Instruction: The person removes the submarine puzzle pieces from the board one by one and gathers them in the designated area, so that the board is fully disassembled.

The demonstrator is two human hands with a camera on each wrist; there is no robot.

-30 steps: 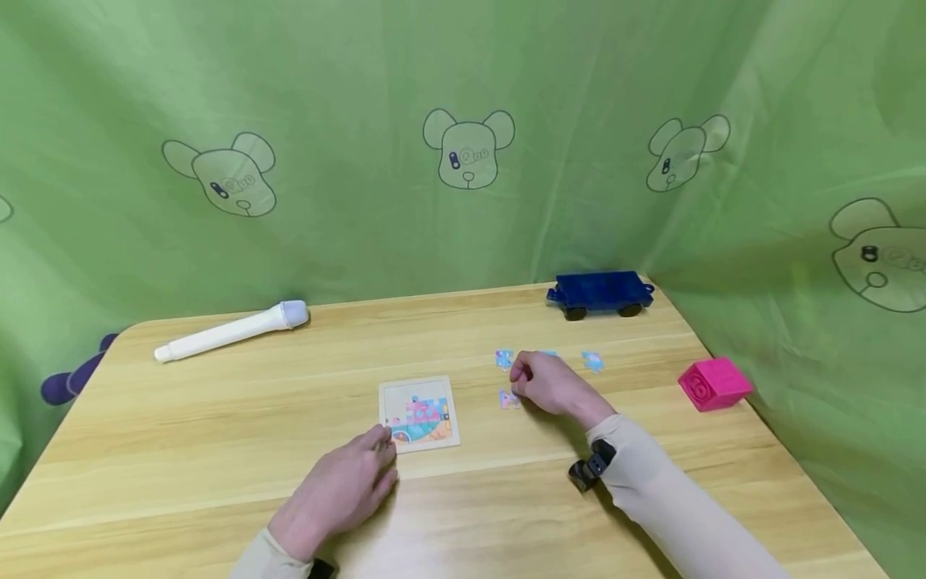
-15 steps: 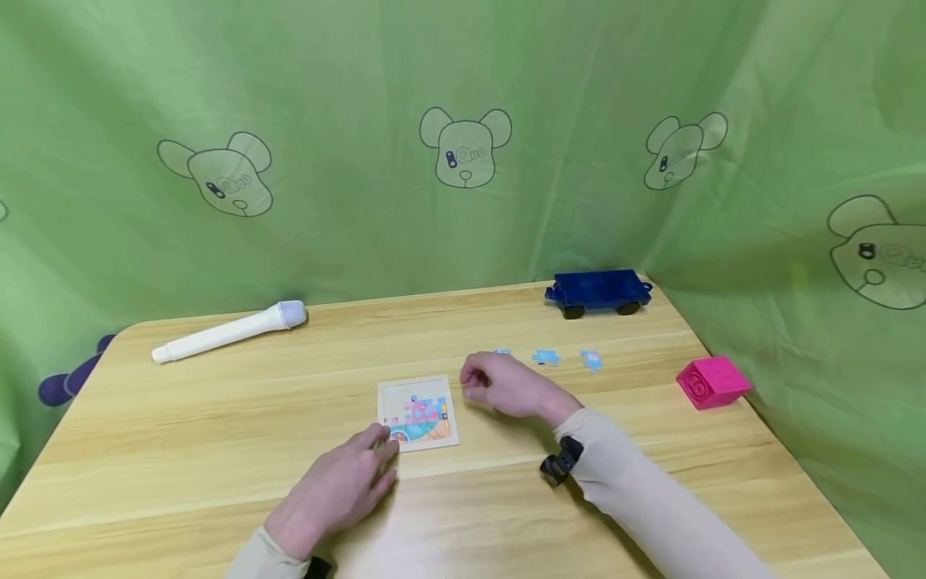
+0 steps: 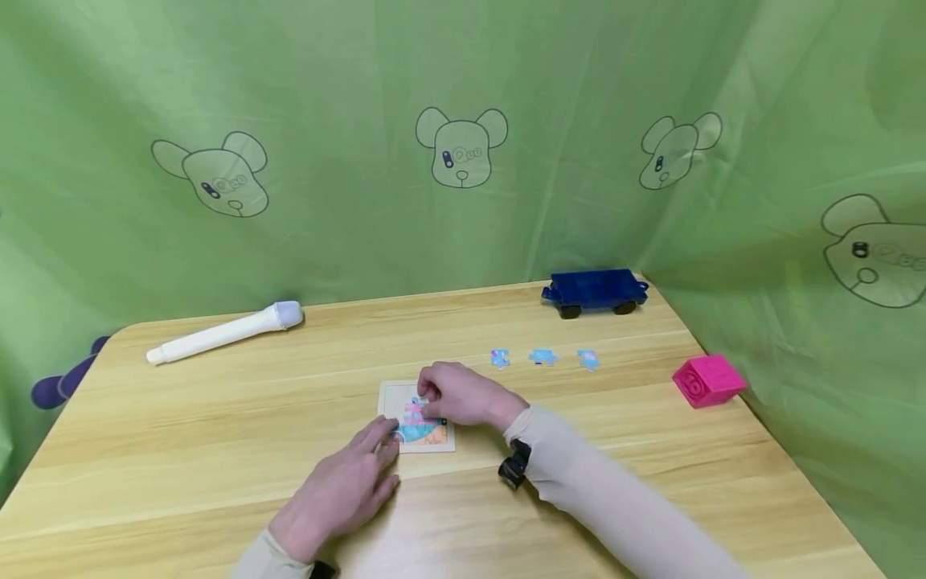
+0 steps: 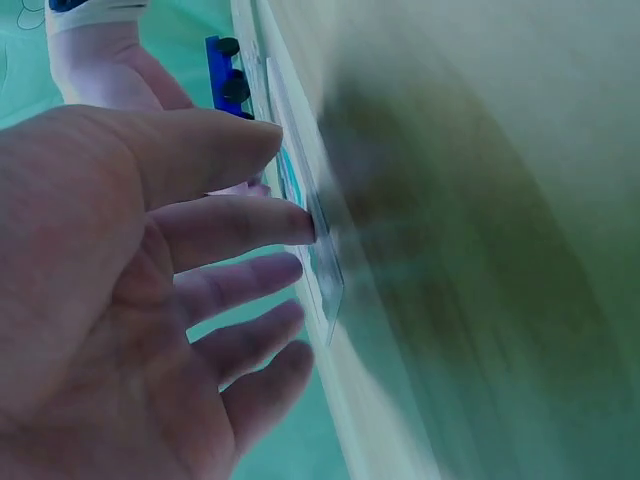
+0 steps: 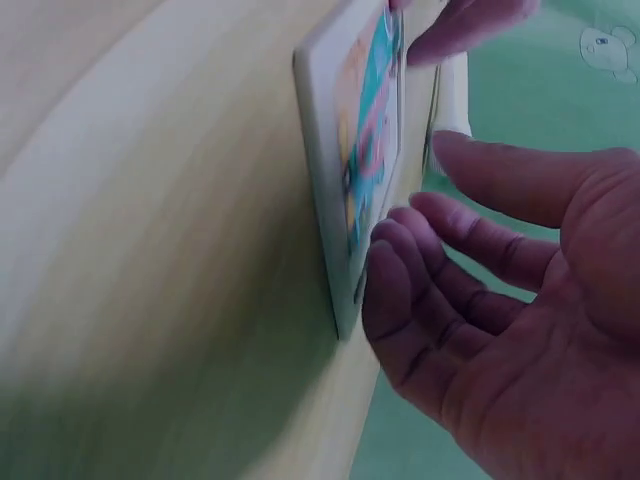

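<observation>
A square jigsaw tray (image 3: 391, 394) with a pale rim lies on the table, its lower part filled with pink, teal and orange pieces. My left hand (image 3: 340, 490) rests beside its lower left corner, fingertips touching the rim and fingers loosely extended; the left wrist view shows this hand (image 4: 180, 260) too. Over the tray's right side, my right hand (image 3: 463, 394) has its fingers curled, holding a small jigsaw piece that the fingers largely hide. In the right wrist view, the right hand (image 5: 490, 290) is close above the tray (image 5: 320, 120), thumb and forefinger near each other.
Three loose jigsaw pieces lie in a row: one on the left (image 3: 500, 359), one in the middle (image 3: 542, 356), one on the right (image 3: 588, 359). Behind are a dark blue toy wagon (image 3: 596, 290) and a white toy microphone (image 3: 224, 334). A pink block (image 3: 709, 380) sits near the right edge.
My right hand has moved left from the loose pieces to above the tray. The piece that lay nearest me is gone from its spot. My left hand has stayed at the tray.
</observation>
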